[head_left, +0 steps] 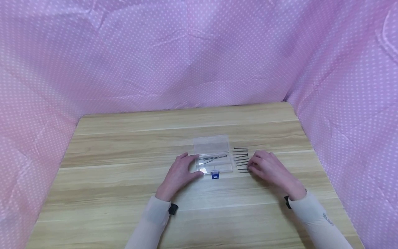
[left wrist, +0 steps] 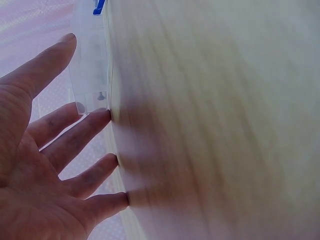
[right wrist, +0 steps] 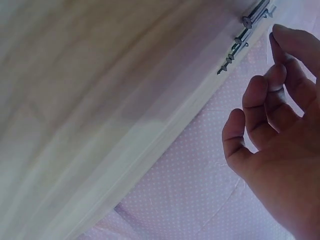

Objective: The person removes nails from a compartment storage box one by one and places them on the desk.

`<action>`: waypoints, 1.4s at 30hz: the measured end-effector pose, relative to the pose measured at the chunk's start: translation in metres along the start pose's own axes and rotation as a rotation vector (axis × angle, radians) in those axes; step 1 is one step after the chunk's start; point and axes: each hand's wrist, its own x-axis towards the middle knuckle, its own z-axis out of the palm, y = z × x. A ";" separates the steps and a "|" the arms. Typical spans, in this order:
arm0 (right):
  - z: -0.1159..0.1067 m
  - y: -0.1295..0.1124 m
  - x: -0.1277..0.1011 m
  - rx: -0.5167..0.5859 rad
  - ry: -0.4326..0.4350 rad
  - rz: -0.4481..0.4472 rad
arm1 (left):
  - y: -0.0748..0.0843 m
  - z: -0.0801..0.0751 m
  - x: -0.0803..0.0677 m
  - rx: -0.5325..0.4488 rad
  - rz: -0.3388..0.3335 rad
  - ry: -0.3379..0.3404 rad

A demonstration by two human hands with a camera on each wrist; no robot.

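A clear plastic box [head_left: 222, 169] with a blue latch [head_left: 215, 175] lies open, its lid [head_left: 211, 144] folded back flat. Several nails [head_left: 214, 158] lie inside it. My left hand [head_left: 181, 171] holds the box's left end, thumb at the front edge and index finger at the back corner; the other fingertips [left wrist: 114, 159] rest on the table. More nails [head_left: 240, 155] lie in a rough column right of the box. At their right ends is my right hand [head_left: 268, 169], fingers loosely bent, thumb and index finger close together. No nail shows between them in the right wrist view.
The box and nails lie on a wood-grain table [head_left: 109, 180]. Pink dotted cloth [head_left: 186, 62] hangs behind it and at both sides. Each wrist wears a black strap [head_left: 173, 209] by a light sleeve [head_left: 152, 221].
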 end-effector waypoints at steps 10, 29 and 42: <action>-0.001 -0.007 0.011 0.019 0.074 0.034 | -0.001 0.000 0.000 -0.001 0.001 0.001; 0.005 -0.040 0.043 0.101 0.224 0.022 | -0.001 0.000 0.002 -0.009 -0.009 -0.007; 0.009 -0.060 0.064 0.111 0.218 -0.016 | -0.003 0.000 0.003 -0.004 -0.006 -0.003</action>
